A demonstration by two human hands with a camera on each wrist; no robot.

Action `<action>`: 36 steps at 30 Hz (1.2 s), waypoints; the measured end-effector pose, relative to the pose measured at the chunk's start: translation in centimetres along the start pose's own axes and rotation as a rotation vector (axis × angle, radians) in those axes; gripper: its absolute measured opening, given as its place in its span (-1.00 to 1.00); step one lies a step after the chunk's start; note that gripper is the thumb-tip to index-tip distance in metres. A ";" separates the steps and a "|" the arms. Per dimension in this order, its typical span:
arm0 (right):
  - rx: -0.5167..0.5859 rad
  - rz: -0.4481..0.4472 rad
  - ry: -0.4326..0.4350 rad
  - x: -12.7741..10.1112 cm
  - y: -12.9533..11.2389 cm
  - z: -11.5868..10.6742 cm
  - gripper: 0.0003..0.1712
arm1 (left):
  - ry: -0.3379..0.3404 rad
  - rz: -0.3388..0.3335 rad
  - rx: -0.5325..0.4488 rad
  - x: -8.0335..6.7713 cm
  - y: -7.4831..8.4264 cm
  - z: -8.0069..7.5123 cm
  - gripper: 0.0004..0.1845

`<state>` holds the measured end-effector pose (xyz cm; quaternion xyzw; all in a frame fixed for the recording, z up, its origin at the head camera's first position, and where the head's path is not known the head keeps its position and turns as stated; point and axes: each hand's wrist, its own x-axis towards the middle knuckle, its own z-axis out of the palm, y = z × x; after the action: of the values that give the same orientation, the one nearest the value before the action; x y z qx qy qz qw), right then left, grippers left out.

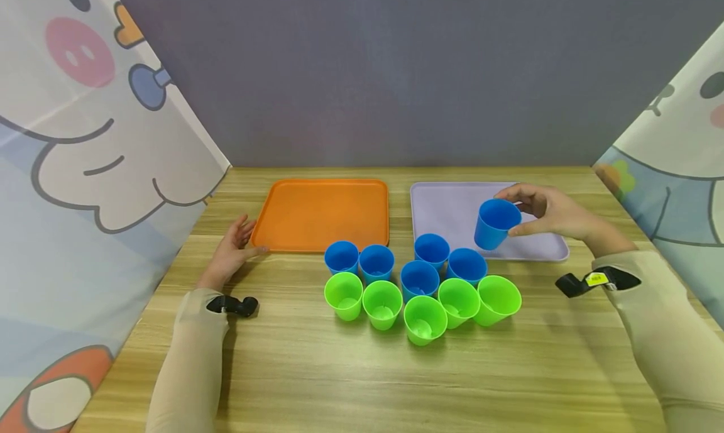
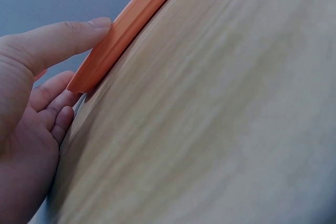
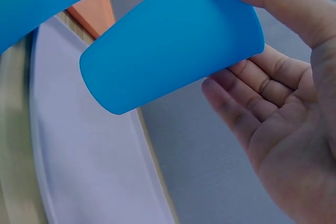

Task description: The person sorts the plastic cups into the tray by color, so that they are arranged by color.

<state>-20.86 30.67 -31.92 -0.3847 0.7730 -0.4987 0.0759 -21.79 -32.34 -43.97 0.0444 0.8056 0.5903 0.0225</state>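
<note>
My right hand (image 1: 545,213) pinches a blue cup (image 1: 491,230) by its rim, thumb on the near side and fingers on the far side. The cup is held tilted above the lilac tray (image 1: 444,210); the right wrist view shows its smooth side and base. My left hand (image 1: 229,251) is at the near left corner of the orange tray (image 1: 328,213). In the left wrist view its straight thumb (image 2: 89,32) touches the tray's rim, while the other fingers lie loosely bent beside the corner.
Several blue cups (image 1: 432,249) stand upright in front of the trays. Nearer to me, several green cups (image 1: 425,323) stand in an uneven row close against them. A grey wall (image 1: 396,75) rises behind the wooden table (image 1: 317,376), with printed panels at both sides.
</note>
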 end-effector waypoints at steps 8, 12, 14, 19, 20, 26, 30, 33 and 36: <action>-0.040 0.051 0.024 1.6 -0.6 -0.4 -0.38 | -0.007 -0.010 -0.018 -0.4 1.0 0.2 0.07; -0.053 0.120 0.047 2.5 -0.9 -0.3 -0.40 | -0.003 -0.015 -0.020 -1.1 2.5 0.5 0.04; -0.053 0.139 0.049 2.9 -0.9 -0.2 -0.40 | -0.004 -0.012 -0.012 -1.3 3.0 0.7 0.03; -0.045 0.132 0.043 4.2 -1.0 0.0 -0.40 | 0.003 -0.008 -0.013 -0.8 1.9 0.5 0.03; -0.045 0.133 0.042 4.4 -1.0 0.0 -0.40 | 0.006 -0.007 -0.012 -0.6 1.4 0.4 0.03; -0.089 0.194 0.058 5.9 -1.4 0.4 -0.38 | 0.012 0.000 0.010 0.0 0.0 0.1 0.05; -0.107 0.239 0.069 6.8 -1.5 0.8 -0.37 | 0.010 0.005 0.015 -0.1 -0.1 0.1 0.06; -0.127 0.264 0.078 7.6 -1.5 1.0 -0.38 | 0.010 0.005 0.013 0.0 -0.1 0.0 0.06; -0.140 0.281 0.082 8.3 -1.3 1.2 -0.39 | 0.008 -0.001 0.005 -0.1 0.2 0.0 0.06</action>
<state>-25.36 23.97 -29.16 -0.2563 0.8547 -0.4431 0.0863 -21.65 -32.26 -43.81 0.0414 0.8073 0.5884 0.0193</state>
